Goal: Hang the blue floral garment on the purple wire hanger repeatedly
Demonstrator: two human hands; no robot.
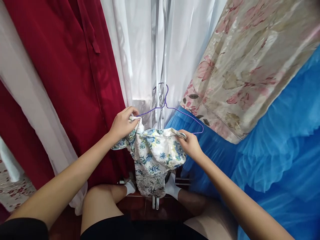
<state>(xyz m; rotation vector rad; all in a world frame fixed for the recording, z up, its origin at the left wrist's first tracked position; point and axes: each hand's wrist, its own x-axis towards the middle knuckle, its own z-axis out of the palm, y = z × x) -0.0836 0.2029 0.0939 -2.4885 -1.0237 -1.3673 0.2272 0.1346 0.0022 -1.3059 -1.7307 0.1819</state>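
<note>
Head view: the floral garment is being pinched by the left hand and right hand, while the right end of the purple hanger is being left uncovered.

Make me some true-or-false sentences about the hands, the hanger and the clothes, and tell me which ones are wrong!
1. The hanger is purple. True.
2. The left hand holds the blue-flowered garment. True.
3. The right hand holds nothing. False: it grips the blue-flowered garment too.
4. The ruffled blue fabric is at the picture's left. False: it is at the right.
5. The red cloth is left of the ruffled blue fabric. True.
</note>
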